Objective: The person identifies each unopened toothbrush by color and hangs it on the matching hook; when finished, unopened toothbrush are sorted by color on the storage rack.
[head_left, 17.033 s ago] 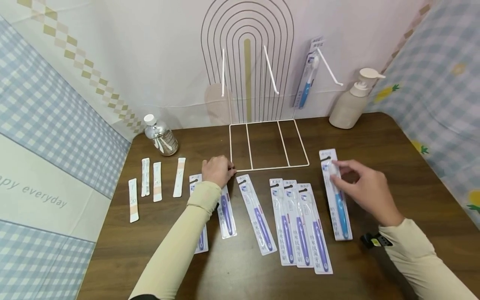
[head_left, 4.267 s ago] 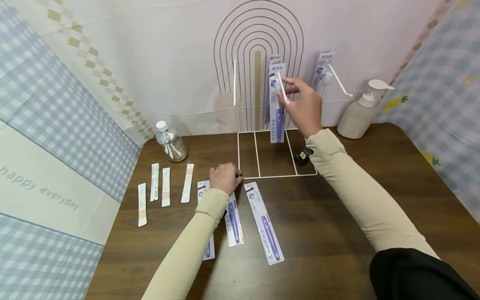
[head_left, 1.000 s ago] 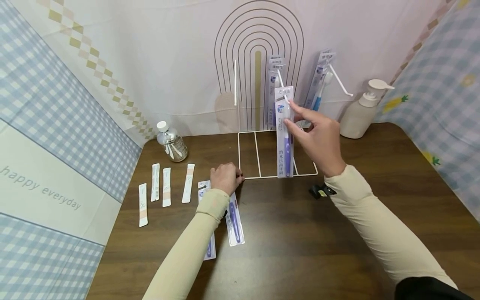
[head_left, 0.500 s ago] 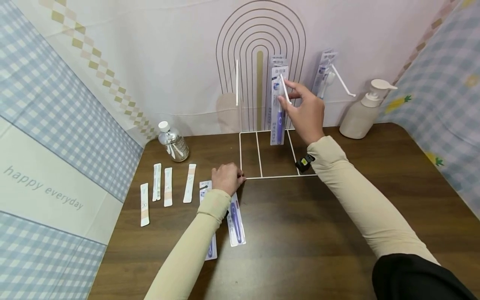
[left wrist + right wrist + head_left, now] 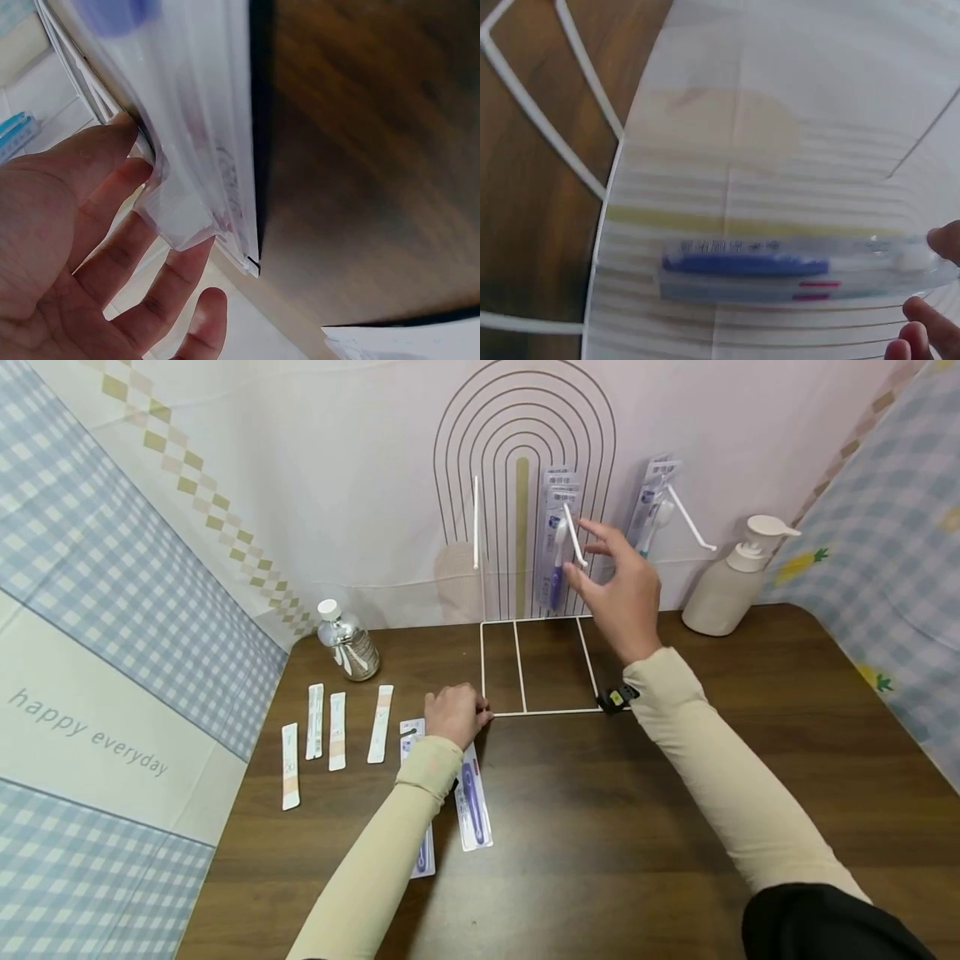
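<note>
My left hand [image 5: 452, 716] pinches the front left corner of a white wire display rack [image 5: 540, 712] between thumb and index finger. Under that wrist lie two purple toothbrush packs, one [image 5: 472, 802] on the right, another [image 5: 424, 852] mostly hidden by the sleeve. My right hand [image 5: 622, 593] is beside the tip of the rack's middle hook [image 5: 576, 537], thumb and fingers spread apart. Several purple toothbrush packs [image 5: 556, 585] hang behind each other on that hook; the right wrist view shows the front pack [image 5: 757, 266] with fingertips [image 5: 917, 307] near its head end.
Toothbrush packs [image 5: 647, 514] hang on the right hook [image 5: 690, 518], while the left hook [image 5: 476, 522] carries none. A pump bottle [image 5: 723, 585] stands back right, a silvery bottle [image 5: 348, 642] back left. Several small paper sachets [image 5: 337, 731] lie at the left.
The right hand has put more purple toothbrush packs on the middle hook. The latest slid back along it and the fingers came away. The left hand stays at the rack corner.
</note>
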`<state>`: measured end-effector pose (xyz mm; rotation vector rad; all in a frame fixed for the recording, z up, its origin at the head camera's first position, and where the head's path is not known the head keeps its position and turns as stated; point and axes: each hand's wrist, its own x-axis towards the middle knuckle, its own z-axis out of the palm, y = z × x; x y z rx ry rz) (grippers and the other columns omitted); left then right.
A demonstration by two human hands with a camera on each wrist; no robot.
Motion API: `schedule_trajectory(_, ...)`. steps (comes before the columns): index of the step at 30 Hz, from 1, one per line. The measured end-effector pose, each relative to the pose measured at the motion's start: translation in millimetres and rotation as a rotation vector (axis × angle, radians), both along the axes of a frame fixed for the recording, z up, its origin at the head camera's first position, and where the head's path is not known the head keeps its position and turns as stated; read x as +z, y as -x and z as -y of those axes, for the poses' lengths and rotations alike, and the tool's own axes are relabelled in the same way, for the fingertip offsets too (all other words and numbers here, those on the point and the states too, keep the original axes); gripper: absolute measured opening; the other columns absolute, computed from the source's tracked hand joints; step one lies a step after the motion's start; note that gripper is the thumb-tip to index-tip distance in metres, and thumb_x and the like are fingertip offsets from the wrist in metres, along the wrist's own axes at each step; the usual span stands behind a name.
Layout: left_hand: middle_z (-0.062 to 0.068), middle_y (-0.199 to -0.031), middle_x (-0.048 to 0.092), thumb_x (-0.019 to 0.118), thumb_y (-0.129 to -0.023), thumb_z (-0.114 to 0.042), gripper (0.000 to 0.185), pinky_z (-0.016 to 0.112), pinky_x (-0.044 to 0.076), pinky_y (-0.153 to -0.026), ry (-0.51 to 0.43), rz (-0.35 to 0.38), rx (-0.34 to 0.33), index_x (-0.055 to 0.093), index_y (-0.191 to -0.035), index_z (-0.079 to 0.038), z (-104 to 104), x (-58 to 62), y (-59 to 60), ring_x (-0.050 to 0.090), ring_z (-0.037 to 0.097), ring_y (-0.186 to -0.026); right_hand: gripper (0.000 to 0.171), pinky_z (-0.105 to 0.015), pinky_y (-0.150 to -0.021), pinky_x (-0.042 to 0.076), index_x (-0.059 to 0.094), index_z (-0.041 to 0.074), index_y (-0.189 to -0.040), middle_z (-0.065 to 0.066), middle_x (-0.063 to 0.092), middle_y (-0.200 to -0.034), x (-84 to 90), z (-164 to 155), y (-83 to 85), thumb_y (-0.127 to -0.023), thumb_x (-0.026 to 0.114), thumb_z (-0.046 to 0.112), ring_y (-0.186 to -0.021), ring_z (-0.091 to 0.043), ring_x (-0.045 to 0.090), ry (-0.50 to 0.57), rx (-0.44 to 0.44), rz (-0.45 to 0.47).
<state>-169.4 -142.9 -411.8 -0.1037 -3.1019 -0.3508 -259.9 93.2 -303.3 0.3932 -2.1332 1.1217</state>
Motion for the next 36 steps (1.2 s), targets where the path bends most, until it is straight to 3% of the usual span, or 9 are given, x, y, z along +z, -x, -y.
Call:
schedule_trajectory(3, 0.0, -0.11, 0.08, 0.083, -0.093, -0.036, 0.016, 0.047, 0.048, -0.088, -0.007, 0.004, -0.006, 0.085, -0.104, -0.024, 0.7, 1.0, 0.3, 0.073, 0.027, -0.1, 0.032, -0.029, -0.067, 0.042, 0.076, 0.008, -0.118, -0.01, 0.079, -0.108, -12.7, 3.2, -26.9, -0.089, 0.087, 0.013, -0.073, -0.024, 0.066, -0.014, 0.081, 0.007)
schedule_trajectory(5, 0.0, -0.111, 0.08, 0.083, -0.093, -0.035, 0.016, 0.047, 0.048, -0.089, -0.01, 0.008, -0.008, 0.085, -0.104, -0.024, 1.1, 2.1, 1.0, 0.073, 0.028, -0.101, 0.023, -0.03, -0.069, 0.045, 0.077, 0.006, -0.108, -0.008, 0.079, -0.1, -27.2, 10.1, -47.5, -0.088, 0.087, 0.012, -0.08, -0.023, 0.069, -0.059, 0.161, 0.04)
schedule_trajectory(10, 0.0, -0.11, 0.08, 0.083, -0.093, -0.035, 0.015, 0.048, 0.047, -0.089, -0.004, 0.013, -0.014, 0.086, -0.103, -0.025, 2.2, 2.6, 4.1, 0.074, 0.028, -0.1, 0.011, -0.028, -0.061, 0.048, 0.08, 0.015, -0.099, 0.005, 0.074, -0.082, -74.6, 35.8, -91.7, -0.089, 0.086, 0.017, -0.067, -0.007, 0.062, -0.241, 0.362, 0.227)
schedule_trajectory(14, -0.001, -0.109, 0.08, 0.083, -0.093, -0.034, 0.012, 0.049, 0.047, -0.09, -0.01, 0.017, -0.011, 0.086, -0.102, -0.025, 2.7, 0.0, 6.2, 0.073, 0.027, -0.1, 0.011, -0.027, -0.059, 0.049, 0.082, 0.017, -0.099, 0.012, 0.069, -0.073, -104.9, 54.9, -112.3, -0.09, 0.085, 0.022, -0.062, 0.0, 0.058, -0.368, 0.486, 0.391)
schedule_trajectory(22, -0.002, -0.108, 0.08, 0.083, -0.093, -0.034, 0.012, 0.049, 0.047, -0.091, -0.036, 0.025, -0.015, 0.085, -0.101, -0.024, 1.5, -1.5, 4.2, 0.073, 0.026, -0.1, 0.025, -0.025, -0.055, 0.043, 0.082, 0.018, -0.108, 0.015, 0.06, -0.067, -131.1, 78.6, -131.0, -0.089, 0.086, 0.033, -0.059, 0.001, 0.052, -0.452, 0.535, 0.514)
schedule_trajectory(28, -0.004, -0.108, 0.08, 0.082, -0.095, -0.034, 0.012, 0.048, 0.047, -0.091, -0.026, 0.026, -0.012, 0.085, -0.102, -0.025, 1.5, -0.3, 5.2, 0.073, 0.025, -0.099, 0.029, -0.025, -0.053, 0.042, 0.08, 0.017, -0.111, 0.014, 0.057, -0.066, -132.4, 86.3, -137.7, -0.088, 0.085, 0.033, -0.057, -0.001, 0.049, -0.504, 0.547, 0.468)
schedule_trajectory(36, -0.004, -0.107, 0.08, 0.083, -0.094, -0.034, 0.012, 0.048, 0.046, -0.09, -0.03, 0.031, 0.001, 0.085, -0.101, -0.025, 2.1, 0.0, 3.7, 0.074, 0.025, -0.099, 0.019, -0.024, -0.054, 0.042, 0.081, 0.02, -0.096, 0.016, 0.057, -0.067, -130.7, 82.2, -142.4, -0.085, 0.088, 0.033, -0.058, 0.002, 0.048, -0.495, 0.576, 0.471)
